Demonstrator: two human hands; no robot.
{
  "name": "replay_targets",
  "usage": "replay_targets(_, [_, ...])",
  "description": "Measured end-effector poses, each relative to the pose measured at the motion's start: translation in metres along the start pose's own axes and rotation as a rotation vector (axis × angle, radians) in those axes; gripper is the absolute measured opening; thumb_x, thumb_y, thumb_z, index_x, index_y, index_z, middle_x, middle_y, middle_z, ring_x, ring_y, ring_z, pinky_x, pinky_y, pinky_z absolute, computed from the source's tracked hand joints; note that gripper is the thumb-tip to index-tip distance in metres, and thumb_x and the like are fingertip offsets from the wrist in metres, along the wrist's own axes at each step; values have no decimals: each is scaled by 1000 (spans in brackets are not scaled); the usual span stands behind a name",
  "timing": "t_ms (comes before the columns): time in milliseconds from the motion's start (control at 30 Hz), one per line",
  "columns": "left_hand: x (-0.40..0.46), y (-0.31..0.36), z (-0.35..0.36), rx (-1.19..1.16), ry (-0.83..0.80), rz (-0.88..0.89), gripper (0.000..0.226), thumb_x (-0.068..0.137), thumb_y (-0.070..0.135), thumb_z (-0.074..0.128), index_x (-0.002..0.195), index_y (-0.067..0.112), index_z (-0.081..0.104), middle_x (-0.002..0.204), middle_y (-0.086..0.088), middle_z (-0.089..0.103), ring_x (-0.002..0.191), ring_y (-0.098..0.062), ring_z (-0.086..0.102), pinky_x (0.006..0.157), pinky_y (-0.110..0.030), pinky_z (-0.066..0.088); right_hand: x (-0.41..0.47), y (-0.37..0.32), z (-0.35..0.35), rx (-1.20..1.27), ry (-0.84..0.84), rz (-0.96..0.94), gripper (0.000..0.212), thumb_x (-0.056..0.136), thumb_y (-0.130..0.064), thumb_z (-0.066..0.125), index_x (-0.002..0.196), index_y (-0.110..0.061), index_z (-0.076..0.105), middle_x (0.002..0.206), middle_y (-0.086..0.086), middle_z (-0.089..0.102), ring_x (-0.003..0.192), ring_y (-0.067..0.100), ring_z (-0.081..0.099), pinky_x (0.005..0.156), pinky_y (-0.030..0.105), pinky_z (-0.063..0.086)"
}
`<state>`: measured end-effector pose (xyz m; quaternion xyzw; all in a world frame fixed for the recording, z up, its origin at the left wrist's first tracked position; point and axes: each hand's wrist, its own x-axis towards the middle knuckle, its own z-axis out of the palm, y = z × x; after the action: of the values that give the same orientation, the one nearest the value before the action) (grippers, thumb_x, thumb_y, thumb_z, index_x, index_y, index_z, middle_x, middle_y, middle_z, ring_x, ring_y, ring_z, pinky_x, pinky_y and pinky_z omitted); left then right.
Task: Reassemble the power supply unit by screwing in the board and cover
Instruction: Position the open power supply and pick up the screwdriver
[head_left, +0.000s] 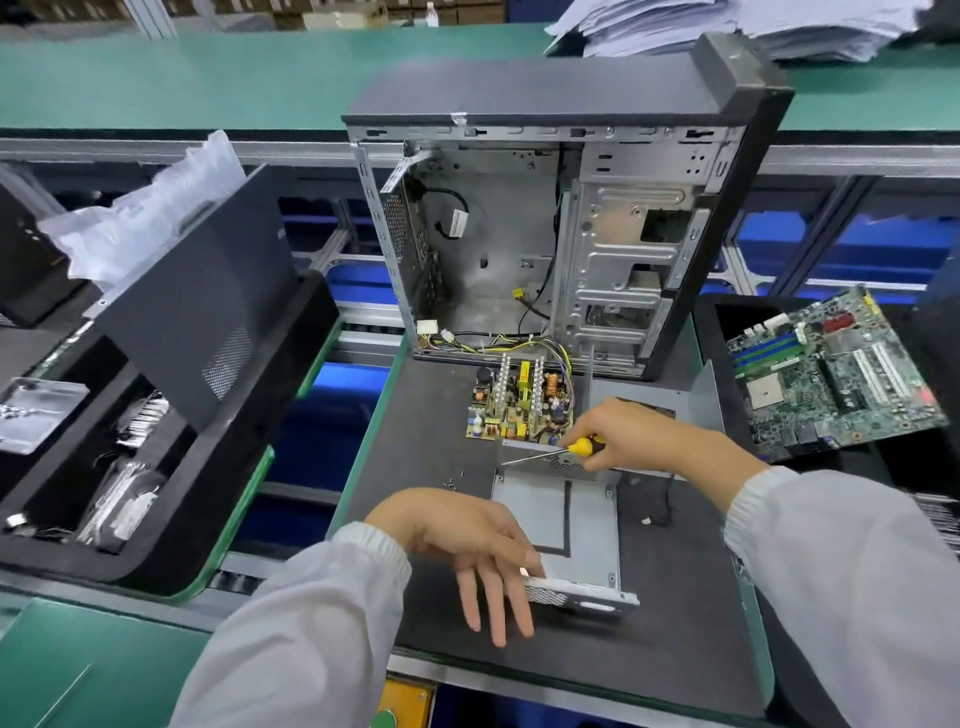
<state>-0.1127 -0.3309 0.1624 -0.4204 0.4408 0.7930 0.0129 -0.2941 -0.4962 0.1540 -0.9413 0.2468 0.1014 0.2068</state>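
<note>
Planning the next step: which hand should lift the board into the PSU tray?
Left. The left hand is open at the tray; the right hand has a grip on the screwdriver.

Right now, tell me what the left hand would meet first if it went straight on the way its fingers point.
Probably only the dark mat: the left hand points toward the near bench edge, beside the metal case. Depth is unclear.

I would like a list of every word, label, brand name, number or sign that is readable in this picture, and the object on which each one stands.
No text can be read here.
White tag on the cable inside the computer case: print too small and blurred.
Motherboard at right: markings too small.
Power supply board: component markings too small.
Paper stack at the back: nothing legible.
Screwdriver in the right hand: no marking visible.
</note>
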Motion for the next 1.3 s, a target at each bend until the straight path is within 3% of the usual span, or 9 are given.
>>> replay_targets(167, [-2, 7, -33, -34, 439, 179, 33, 104, 17, 43, 115, -5, 64, 85, -19, 73, 46, -13, 62, 41, -18, 47, -1, 4, -8, 193, 119, 69, 30, 76, -54, 70, 98, -33, 72, 75, -25, 57, 70, -6, 52, 57, 15, 39])
replay_targets(233, [-5, 13, -51, -42, 714, 280, 29, 102, 11, 45, 97, -2, 71, 65, -10, 69, 36, -9, 51, 33, -16, 35, 4, 4, -19, 291, 284, 140, 13, 81, -41, 71, 71, -33, 68, 62, -18, 58, 62, 0, 54, 57, 23, 42])
replay_targets(267, [-6, 16, -61, -45, 866, 311, 30, 101, 11, 46, 87, 1, 71, 58, -7, 65, 34, -9, 47, 32, -16, 31, 12, 3, -22, 296, 357, 187, 24, 85, -34, 69, 62, -31, 62, 54, -15, 54, 54, 1, 51, 52, 25, 39])
replay_targets(400, [5, 27, -102, 12, 1349, 245, 20, 97, 19, 60, 84, 5, 65, 62, -4, 63, 41, -10, 53, 39, -17, 36, 60, -14, -23, 280, 358, 413, 22, 90, -17, 58, 73, -5, 62, 68, 7, 62, 58, 14, 61, 54, 27, 48])
replay_targets(567, [29, 29, -120, 311, 1290, 110, 29, 84, 31, 76, 99, 7, 74, 90, -9, 73, 77, -14, 60, 76, -27, 52, 103, -31, 1, 251, 142, 628, 14, 87, -23, 61, 91, -10, 55, 85, 8, 60, 76, 27, 64, 65, 34, 54])
replay_targets(733, [30, 19, -118, 273, 1341, 202, 16, 85, 16, 75, 96, 6, 77, 79, -7, 69, 66, -11, 57, 54, -9, 42, 106, -30, 14, 241, 177, 650, 29, 89, -26, 59, 67, -15, 43, 66, 1, 51, 64, 22, 55, 55, 30, 44])
replay_targets(867, [19, 14, -110, 188, 1373, 308, 14, 81, 17, 79, 92, 9, 78, 78, -4, 70, 67, -9, 56, 59, -10, 45, 94, -34, 7, 252, 199, 602, 37, 90, -26, 58, 61, -15, 37, 58, 1, 42, 51, 18, 41, 45, 26, 32])
replay_targets(1100, [-21, 22, -95, 403, 1382, 472, 51, 74, 28, 85, 118, 18, 62, 120, 1, 54, 114, -11, 49, 98, -23, 38, 71, -59, -42, 247, 290, 493, 38, 88, -23, 57, 59, -12, 36, 56, 3, 41, 47, 19, 36, 43, 27, 27])
replay_targets(1300, [-46, 35, -83, 436, 1172, 478, 96, 71, 33, 86, 149, 20, 31, 147, 7, 42, 134, -6, 38, 107, -21, 30, 37, -88, -74, 227, 298, 442, 31, 86, -24, 56, 61, -10, 44, 58, 13, 59, 56, 20, 45, 54, 36, 48])
